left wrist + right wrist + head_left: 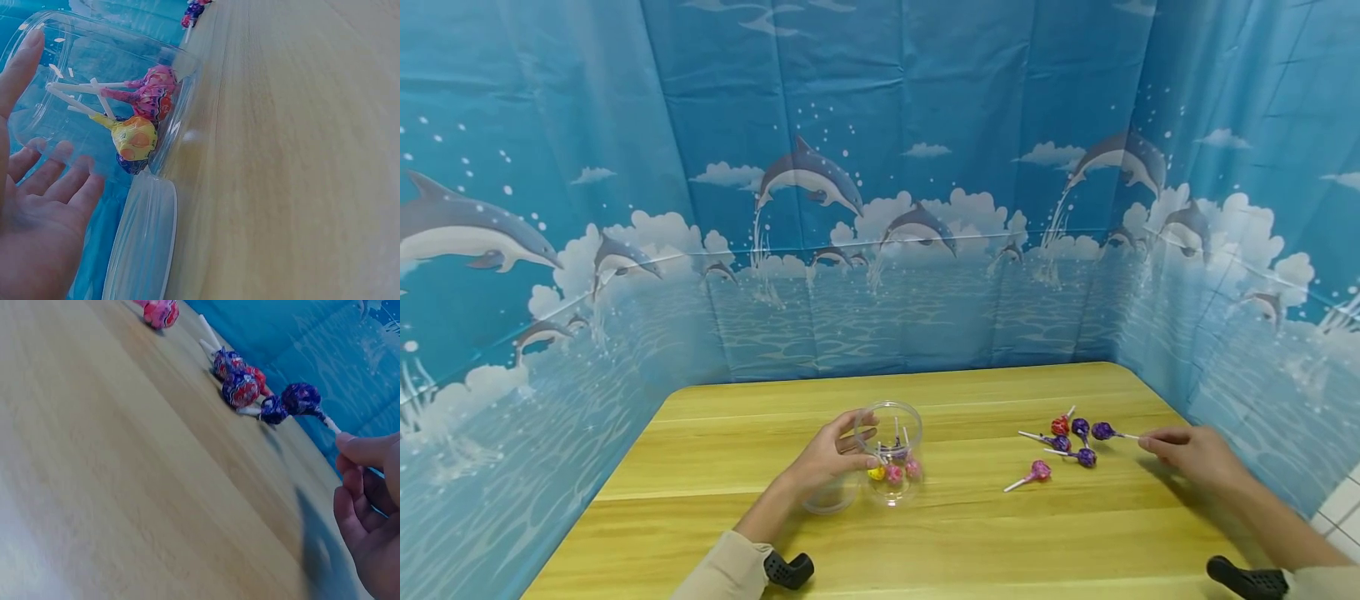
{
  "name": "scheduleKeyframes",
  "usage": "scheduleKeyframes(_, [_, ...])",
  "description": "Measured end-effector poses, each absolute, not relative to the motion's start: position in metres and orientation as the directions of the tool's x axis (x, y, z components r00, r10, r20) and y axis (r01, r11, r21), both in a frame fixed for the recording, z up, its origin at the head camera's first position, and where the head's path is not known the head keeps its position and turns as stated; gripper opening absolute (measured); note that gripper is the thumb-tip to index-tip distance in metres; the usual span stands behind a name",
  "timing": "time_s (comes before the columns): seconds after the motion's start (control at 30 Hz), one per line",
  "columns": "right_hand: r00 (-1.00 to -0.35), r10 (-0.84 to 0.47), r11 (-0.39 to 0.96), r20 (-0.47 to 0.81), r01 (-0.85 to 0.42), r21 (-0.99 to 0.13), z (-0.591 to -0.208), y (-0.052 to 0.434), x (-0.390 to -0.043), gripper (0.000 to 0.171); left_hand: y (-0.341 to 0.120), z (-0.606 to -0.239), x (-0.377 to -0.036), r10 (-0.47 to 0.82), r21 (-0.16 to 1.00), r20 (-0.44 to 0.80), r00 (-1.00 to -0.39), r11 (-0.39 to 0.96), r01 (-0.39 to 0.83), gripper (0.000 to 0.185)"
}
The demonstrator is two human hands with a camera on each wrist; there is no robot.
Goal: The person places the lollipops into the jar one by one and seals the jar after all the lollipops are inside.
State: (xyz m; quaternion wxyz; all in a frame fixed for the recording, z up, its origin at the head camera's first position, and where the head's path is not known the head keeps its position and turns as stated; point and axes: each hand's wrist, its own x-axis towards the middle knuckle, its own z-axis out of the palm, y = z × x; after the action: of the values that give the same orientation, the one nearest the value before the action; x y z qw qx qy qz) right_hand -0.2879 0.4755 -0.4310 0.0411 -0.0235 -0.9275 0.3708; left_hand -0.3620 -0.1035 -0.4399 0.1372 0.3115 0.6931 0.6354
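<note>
The right hand (1198, 457), with loose lollipops (1062, 443) to its left, pinched a purple lollipop (1102, 431); the left hand (827, 458) gripped a clear jar (891, 500).

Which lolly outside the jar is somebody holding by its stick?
The purple lollipop farthest right in the head view: the right hand pinches its white stick. No hand touches the other loose lollipops.

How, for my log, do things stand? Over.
Right hand pinches purple lollipop by stick. Left hand holds clear jar, candies inside. Loose lollipops lie between hands.
</note>
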Motion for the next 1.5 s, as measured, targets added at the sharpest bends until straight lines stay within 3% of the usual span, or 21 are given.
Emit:
scheduleKeyframes(0.13, [-0.996,0.089,0.596,0.020,0.038,-0.802,-0.427,0.470,-0.290,0.062,-0.103,-0.440,-0.362,0.608,0.966,0.209,-0.766,-0.005,0.260,0.073])
scheduleKeyframes(0.3, [-0.998,0.058,0.540,0.026,0.009,-0.842,-0.418,0.457,-0.295,0.067,-0.103,-0.440,-0.362,0.610,0.966,0.208,-0.765,-0.003,0.260,0.073])
scheduleKeyframes(0.87, [-0.993,-0.052,0.432,0.106,-0.118,-0.894,-0.379,0.375,-0.325,0.044,-0.103,-0.439,-0.360,0.607,0.968,0.205,-0.767,-0.012,0.250,0.070])
scheduleKeyframes(1.5, [-0.979,-0.176,0.416,0.104,-0.169,-0.893,-0.354,0.303,-0.350,0.040,-0.103,-0.439,-0.360,0.605,0.973,0.193,-0.773,-0.018,0.229,0.072])
